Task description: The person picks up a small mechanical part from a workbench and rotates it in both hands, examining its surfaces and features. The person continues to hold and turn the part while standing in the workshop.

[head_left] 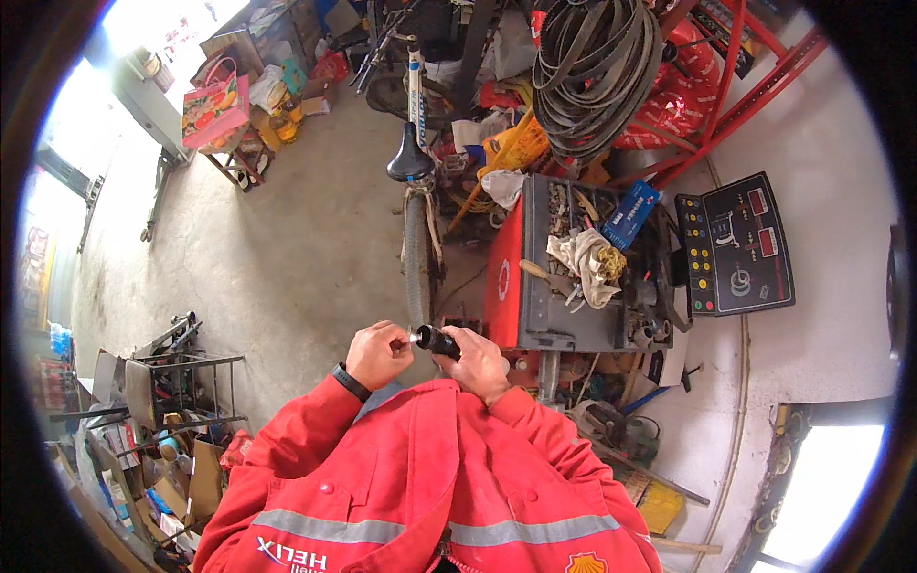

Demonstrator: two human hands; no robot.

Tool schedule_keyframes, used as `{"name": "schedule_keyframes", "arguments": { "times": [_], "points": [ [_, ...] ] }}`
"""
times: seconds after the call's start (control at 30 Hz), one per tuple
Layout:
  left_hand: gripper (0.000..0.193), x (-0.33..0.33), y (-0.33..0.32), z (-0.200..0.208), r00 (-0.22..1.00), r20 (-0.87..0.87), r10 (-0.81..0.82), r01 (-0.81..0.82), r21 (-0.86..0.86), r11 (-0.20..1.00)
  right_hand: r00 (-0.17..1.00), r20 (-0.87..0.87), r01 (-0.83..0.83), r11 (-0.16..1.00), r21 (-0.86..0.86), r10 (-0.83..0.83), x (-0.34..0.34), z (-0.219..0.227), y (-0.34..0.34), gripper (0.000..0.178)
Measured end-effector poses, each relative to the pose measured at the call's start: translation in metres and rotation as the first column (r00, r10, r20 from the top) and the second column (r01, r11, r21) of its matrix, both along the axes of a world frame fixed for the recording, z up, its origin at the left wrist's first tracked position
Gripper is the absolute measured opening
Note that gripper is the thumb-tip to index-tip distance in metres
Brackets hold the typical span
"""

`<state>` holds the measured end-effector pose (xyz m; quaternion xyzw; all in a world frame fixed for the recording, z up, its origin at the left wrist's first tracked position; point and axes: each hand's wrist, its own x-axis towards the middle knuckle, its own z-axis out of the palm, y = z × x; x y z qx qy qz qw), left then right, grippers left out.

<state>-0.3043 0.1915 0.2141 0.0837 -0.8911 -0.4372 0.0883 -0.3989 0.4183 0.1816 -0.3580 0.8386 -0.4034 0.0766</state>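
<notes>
A bike (416,253) with a bumpy tyre stands ahead of the left hand (377,355). Ahead and right of the right hand (475,368) is a hard grey worktop (535,307), with a soft, crumpled cream rag (585,267) on it. The right hand holds a smooth, round black tube (438,342) between the hands. The left hand's fingers curl by its shiny tip (415,337); I can't tell if they grip it. The job looks started: the tube is held, but the tip seems not done.

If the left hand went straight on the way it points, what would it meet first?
The left hand would probably meet the black cylindrical object held in the right hand, though depth is unclear and they may already touch.
</notes>
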Motion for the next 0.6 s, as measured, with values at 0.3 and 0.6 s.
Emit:
{"name": "schedule_keyframes", "arguments": {
  "times": [0.3, 0.6],
  "points": [
    [0.015, 0.006, 0.004, -0.025, 0.998, -0.053, -0.039, 0.030, -0.168, 0.985, 0.994, -0.106, -0.048, 0.996, -0.074, 0.040, 0.000, -0.006, 0.001, 0.047],
    [0.038, 0.010, 0.003, -0.048, 0.988, -0.065, -0.142, 0.133, -0.115, 0.984, 0.994, -0.063, -0.092, 0.995, 0.040, 0.094, 0.002, -0.018, 0.006, 0.045]
  ]
}}
